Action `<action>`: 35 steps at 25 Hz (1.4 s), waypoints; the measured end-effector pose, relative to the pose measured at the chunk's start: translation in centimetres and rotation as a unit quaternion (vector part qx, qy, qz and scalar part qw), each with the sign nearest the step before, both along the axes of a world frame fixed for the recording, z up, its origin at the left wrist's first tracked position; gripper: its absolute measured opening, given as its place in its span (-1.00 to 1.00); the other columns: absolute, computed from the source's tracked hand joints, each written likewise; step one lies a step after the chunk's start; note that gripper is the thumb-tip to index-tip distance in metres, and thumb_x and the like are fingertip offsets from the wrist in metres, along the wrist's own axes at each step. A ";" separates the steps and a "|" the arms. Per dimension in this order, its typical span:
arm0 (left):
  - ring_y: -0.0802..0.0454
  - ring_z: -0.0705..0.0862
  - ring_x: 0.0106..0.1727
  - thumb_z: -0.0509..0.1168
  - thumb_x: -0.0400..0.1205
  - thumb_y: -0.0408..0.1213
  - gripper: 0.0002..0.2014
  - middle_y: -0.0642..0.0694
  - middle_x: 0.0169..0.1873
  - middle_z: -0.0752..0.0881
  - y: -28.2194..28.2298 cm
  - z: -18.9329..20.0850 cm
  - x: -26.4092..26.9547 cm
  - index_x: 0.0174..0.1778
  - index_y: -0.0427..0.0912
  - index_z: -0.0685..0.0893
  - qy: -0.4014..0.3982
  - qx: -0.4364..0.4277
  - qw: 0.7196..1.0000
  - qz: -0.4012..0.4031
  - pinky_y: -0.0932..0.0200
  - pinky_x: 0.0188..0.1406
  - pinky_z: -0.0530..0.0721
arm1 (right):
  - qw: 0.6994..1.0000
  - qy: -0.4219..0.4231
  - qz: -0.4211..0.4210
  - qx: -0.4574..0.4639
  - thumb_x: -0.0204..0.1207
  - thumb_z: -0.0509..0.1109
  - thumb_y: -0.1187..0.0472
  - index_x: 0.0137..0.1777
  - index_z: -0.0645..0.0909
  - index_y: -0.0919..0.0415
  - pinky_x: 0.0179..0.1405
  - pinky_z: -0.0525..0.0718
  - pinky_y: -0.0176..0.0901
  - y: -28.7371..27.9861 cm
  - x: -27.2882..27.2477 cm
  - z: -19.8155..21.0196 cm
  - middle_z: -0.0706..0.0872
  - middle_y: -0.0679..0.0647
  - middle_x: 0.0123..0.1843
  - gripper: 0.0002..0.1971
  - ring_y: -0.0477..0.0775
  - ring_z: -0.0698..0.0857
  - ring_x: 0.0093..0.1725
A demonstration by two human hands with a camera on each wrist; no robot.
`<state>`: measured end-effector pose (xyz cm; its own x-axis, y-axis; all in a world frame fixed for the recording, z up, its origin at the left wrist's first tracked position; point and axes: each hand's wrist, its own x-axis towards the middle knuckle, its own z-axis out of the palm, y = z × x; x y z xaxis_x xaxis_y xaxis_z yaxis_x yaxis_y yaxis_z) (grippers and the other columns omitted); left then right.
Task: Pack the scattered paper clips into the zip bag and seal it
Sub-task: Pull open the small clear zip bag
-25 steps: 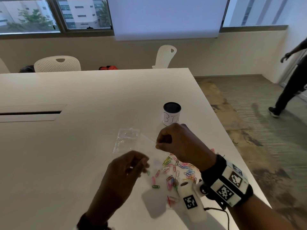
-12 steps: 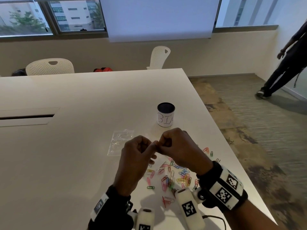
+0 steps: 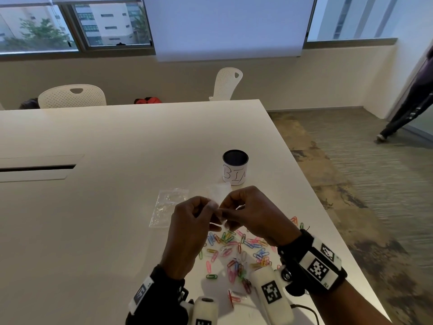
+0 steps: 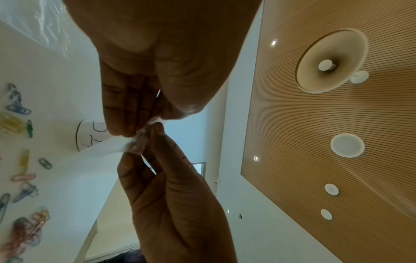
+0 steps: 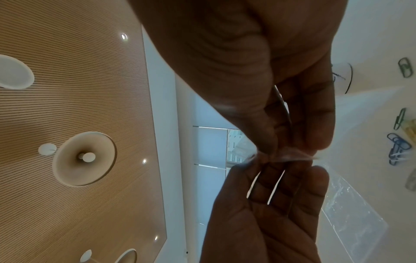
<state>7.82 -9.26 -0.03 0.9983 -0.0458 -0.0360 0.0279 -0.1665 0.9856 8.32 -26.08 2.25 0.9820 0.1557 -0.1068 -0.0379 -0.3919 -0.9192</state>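
Both hands hold a small clear zip bag [image 3: 221, 192] in the air above the white table [image 3: 117, 231]. My left hand [image 3: 210, 206] and right hand [image 3: 226, 207] pinch its near edge from either side, fingertips almost touching. The left wrist view shows the left hand [image 4: 144, 124] above, the right hand [image 4: 144, 151] below and the crumpled bag edge [image 4: 138, 142] between them. From the right wrist, the right hand [image 5: 292, 147] and left hand [image 5: 281, 170] pinch the same edge [image 5: 290, 157]. Coloured paper clips [image 3: 234, 252] lie scattered under the hands.
A second clear bag [image 3: 168, 207] lies flat on the table left of the hands. A white cup [image 3: 235, 170] marked BIN stands just behind them. The table's right edge [image 3: 328, 219] runs close to the clips. A person [image 3: 410, 104] walks at the far right.
My left hand came up from over the clips and joined the right hand at the bag. Both now pinch the bag's edge, and it stands higher between them.
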 end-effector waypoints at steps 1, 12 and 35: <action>-0.05 0.91 -0.17 0.31 0.78 -0.35 -0.82 -0.14 -0.23 0.90 0.0 -0.1 0.2 -0.05 -0.24 0.81 0.000 -0.001 1.000 0.003 0.01 -0.09 0.91 | 1.000 0.003 -0.005 0.011 0.56 0.59 0.22 -0.06 0.79 0.36 -0.23 0.88 -0.18 0.0 0.1 -0.1 0.86 0.25 -0.16 -0.83 0.23 0.89 -0.20; 0.11 0.92 -0.25 0.50 0.65 -0.34 -0.95 -0.06 -0.27 0.92 0.2 -1.0 1.2 -0.03 -0.22 0.87 -0.033 0.053 0.997 0.043 0.15 -0.13 0.92 | 0.998 -0.021 -0.051 0.024 0.58 0.56 0.32 -0.08 0.75 0.35 -0.22 0.91 -0.10 0.9 1.1 -1.8 0.88 0.22 -0.24 -0.92 0.11 0.90 -0.28; 0.16 0.72 -0.53 0.44 0.68 -0.31 -0.78 0.00 -0.49 0.74 1.0 0.0 1.1 -0.21 -0.07 0.55 -0.154 0.261 0.950 0.077 0.25 -0.56 0.71 | 0.968 -0.154 -0.111 -0.161 0.54 0.59 0.20 -0.15 0.73 0.10 -0.30 0.73 -0.36 0.8 1.7 -1.2 0.77 -0.10 -0.34 -0.91 -0.20 0.75 -0.39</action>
